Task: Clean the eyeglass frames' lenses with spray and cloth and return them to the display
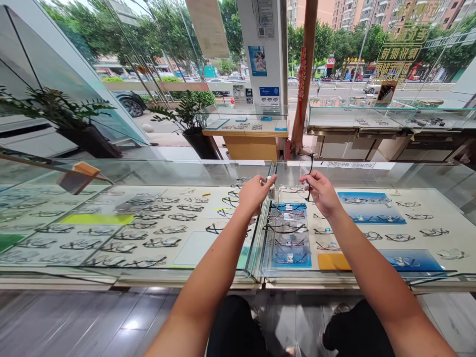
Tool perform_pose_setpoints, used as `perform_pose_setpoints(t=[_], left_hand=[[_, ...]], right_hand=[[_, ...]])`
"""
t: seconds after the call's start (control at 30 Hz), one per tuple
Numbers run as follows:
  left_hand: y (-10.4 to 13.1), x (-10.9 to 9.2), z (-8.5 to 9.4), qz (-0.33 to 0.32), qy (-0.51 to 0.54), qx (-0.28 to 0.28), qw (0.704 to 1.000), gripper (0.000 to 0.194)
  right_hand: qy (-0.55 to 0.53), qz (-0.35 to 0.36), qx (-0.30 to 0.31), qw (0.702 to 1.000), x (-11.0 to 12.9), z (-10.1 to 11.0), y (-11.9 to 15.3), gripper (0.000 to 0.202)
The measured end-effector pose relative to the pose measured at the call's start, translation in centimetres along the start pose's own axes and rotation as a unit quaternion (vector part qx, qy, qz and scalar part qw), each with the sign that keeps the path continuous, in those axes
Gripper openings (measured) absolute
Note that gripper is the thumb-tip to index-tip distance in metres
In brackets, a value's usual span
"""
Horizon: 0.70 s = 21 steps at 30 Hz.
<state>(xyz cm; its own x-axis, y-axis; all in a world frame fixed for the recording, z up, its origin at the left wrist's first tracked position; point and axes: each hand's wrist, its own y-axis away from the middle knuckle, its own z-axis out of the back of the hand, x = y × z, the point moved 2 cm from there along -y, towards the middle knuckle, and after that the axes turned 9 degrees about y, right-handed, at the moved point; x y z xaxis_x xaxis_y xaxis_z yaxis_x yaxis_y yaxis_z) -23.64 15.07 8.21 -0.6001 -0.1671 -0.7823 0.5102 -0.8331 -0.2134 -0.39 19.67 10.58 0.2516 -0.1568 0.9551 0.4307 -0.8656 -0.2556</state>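
Note:
My left hand (256, 192) is closed around a small whitish bottle (271, 191), held upright above the glass counter near the joint between two display cases. To its right, my right hand (323, 192) pinches a pair of thin dark-framed glasses (308, 171) by one side, with the frame turned up on edge. The bottle and the glasses are apart. Beneath my hands, rows of glasses lie inside the cases, some of them on a blue display board (291, 248).
The glass display case (148, 282) spans the view. An orange-brown block (85, 168) sits at the left. Beyond are potted plants (189, 116), a small wooden display table (251, 148), a wooden post (303, 74) and further glass cases (349, 116).

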Motion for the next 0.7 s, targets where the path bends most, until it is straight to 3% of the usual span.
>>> perform_pose_setpoints(t=[0.1, 0.2, 0.27, 0.37, 0.47, 0.6, 0.7], left_hand=[[-0.1, -0.5, 1.4, 0.011, 0.068, -0.087, 0.994, 0.053], [-0.2, -1.1, 3.0, -0.048, 0.157, -0.163, 0.973, 0.029], [-0.3, -1.6, 3.7, -0.077, 0.270, -0.167, 0.945, 0.015], [-0.3, -2.3, 3.7, -0.069, 0.478, -0.084, 0.872, 0.043], [0.2, -3.2, 3.1, -0.044, 0.578, 0.004, 0.815, 0.053], [1.4, -4.0, 2.0, -0.020, 0.588, 0.098, 0.803, 0.051], [2.0, -4.2, 1.4, -0.003, 0.576, 0.136, 0.806, 0.052]], right_hand=[[-0.015, 0.004, -0.009, 1.000, 0.2, 0.3, -0.1, 0.045], [-0.026, 0.008, -0.019, 0.999, 0.5, 0.6, -0.2, 0.044], [-0.025, 0.011, -0.019, 0.999, 0.7, 0.7, -0.2, 0.044], [-0.027, 0.012, -0.016, 0.999, 0.7, 0.6, -0.1, 0.043], [-0.037, 0.010, -0.010, 0.999, 0.7, 0.4, 0.0, 0.042], [-0.040, 0.008, 0.005, 0.999, 0.7, 0.2, 0.2, 0.043], [-0.043, 0.004, 0.013, 0.999, 0.9, 0.1, 0.5, 0.043]])
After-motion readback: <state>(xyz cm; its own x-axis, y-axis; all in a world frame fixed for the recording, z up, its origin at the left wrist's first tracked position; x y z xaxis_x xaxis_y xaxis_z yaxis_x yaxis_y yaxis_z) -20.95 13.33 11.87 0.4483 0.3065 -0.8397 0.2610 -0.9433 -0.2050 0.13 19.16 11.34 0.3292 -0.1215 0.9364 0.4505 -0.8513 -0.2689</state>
